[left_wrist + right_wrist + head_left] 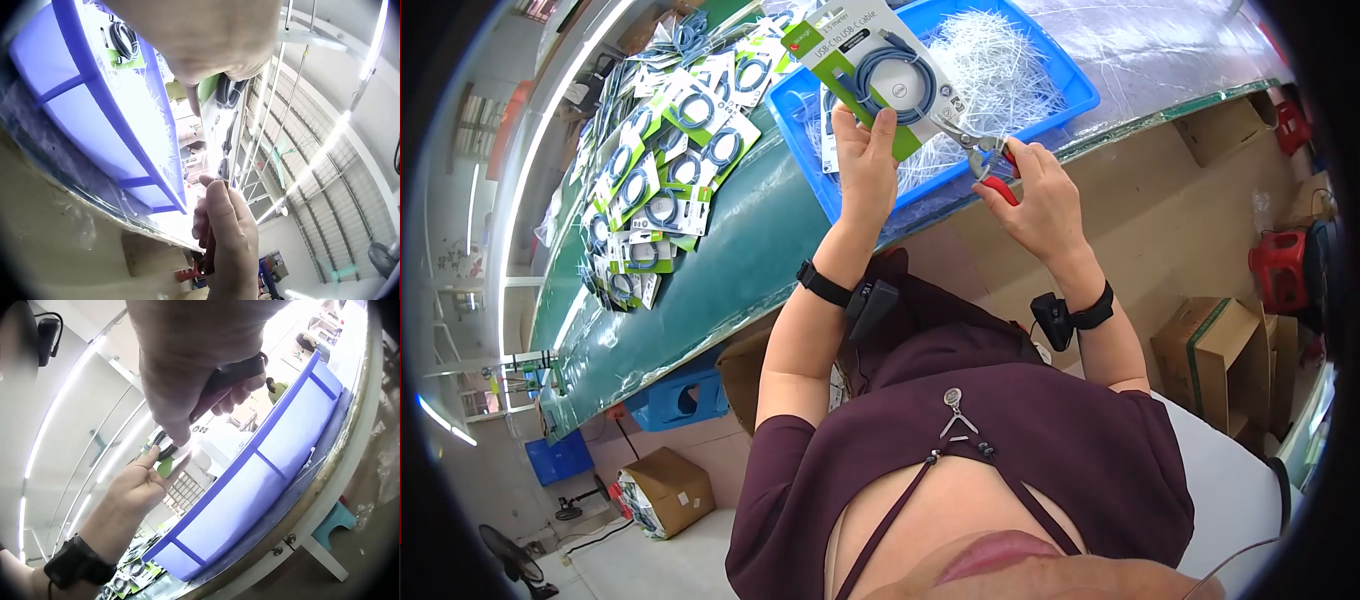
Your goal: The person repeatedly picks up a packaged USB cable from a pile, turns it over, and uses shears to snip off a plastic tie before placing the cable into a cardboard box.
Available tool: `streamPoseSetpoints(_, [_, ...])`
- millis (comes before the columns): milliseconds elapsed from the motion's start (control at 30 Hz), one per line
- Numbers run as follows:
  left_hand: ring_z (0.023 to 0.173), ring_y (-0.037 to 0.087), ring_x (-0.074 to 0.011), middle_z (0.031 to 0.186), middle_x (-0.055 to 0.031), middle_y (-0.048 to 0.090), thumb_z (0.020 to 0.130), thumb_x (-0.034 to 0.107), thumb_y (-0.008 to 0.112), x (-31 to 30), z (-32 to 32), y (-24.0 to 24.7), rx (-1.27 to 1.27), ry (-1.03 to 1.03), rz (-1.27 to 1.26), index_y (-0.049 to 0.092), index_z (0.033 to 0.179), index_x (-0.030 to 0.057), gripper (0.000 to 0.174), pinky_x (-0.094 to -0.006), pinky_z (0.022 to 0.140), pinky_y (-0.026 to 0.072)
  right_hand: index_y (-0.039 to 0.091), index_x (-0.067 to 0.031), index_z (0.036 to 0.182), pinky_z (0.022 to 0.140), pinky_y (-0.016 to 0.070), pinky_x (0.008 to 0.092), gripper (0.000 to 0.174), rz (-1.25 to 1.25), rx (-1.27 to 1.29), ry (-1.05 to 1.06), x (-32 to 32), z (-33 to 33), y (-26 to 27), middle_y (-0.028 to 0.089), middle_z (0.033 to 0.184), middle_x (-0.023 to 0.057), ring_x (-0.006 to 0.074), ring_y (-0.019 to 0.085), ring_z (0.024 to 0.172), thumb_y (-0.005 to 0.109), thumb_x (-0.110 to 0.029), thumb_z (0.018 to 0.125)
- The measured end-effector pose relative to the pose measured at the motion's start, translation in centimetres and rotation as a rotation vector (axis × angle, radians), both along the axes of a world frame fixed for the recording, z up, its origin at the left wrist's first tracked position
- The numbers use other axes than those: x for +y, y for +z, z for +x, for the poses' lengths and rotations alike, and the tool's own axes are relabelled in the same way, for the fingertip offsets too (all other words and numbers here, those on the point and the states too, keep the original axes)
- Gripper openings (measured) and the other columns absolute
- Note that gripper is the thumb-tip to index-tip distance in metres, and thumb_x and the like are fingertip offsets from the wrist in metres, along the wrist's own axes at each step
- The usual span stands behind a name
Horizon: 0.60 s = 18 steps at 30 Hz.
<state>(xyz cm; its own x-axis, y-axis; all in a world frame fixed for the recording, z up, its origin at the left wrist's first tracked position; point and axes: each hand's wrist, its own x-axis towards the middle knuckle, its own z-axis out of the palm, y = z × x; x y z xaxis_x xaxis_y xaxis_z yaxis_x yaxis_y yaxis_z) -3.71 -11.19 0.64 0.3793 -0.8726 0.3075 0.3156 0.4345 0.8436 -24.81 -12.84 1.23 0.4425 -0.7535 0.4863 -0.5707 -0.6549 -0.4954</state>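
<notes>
My left hand [868, 165] holds a green and white card [830, 45] with a coiled blue cable [897, 84] on it, gripped at its lower edge over the blue tray [1090, 95]. In my right hand [1040, 200] are red-handled pliers or cutters [998, 188], their metal end against the card's lower right corner. The left wrist view shows the right hand [228, 234] gripping the tool, its tip at the card [215, 134]. From the right wrist, the left hand [134, 487] pinches the card's edge.
Thin white strips [1000, 65] fill much of the tray, with another carded cable at its left side. Many carded cables [685, 165] lie piled on the green table [740, 235] to the left. Cardboard boxes [1210, 340] and a red stool [1280, 270] stand at the right.
</notes>
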Motion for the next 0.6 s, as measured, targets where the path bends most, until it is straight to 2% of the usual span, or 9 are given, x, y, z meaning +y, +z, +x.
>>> streamPoseSetpoints(200, [0.104, 0.054, -0.0137, 0.117, -0.0092, 0.054, 0.098, 0.007, 0.053, 0.49, -0.24, -0.36, -0.199, 0.132, 0.019, 0.033, 0.124, 0.0053, 0.032, -0.0275, 0.088, 0.0460, 0.054, -0.0030, 0.121, 0.075, 0.0486, 0.0384, 0.056, -0.113, 0.069, -0.021, -0.14, 0.28, 0.14, 0.058, 0.094, 0.0107, 0.0286, 0.059, 0.088, 0.076, -0.029, 0.075])
streamPoseSetpoints(333, [0.107, 0.052, -0.0147, 0.118, -0.0092, 0.053, 0.097, 0.006, 0.053, 0.94, -0.66, -0.29, -0.237, 0.112, 0.005, 0.034, 0.124, 0.0046, 0.033, -0.0289, 0.093, 0.0427, 0.055, -0.0037, 0.121, 0.075, 0.0484, 0.0379, 0.056, -0.149, 0.120, -0.064, 0.00, 0.35, 0.27, 0.058, 0.093, 0.0100, 0.0278, 0.058, 0.088, 0.076, -0.028, 0.076])
streamPoseSetpoints(600, [0.106, 0.052, -0.0145, 0.119, -0.0111, 0.052, 0.096, 0.005, 0.054, 0.93, -0.66, -0.48, -0.361, 0.191, -0.035, 0.031, 0.131, 0.0000, 0.042, -0.0273, 0.089, 0.0434, 0.054, -0.0038, 0.122, 0.076, 0.0480, 0.0372, 0.056, -0.146, 0.130, -0.085, 0.32, 0.41, 0.44, 0.057, 0.092, 0.0097, 0.0269, 0.058, 0.088, 0.076, -0.028, 0.076])
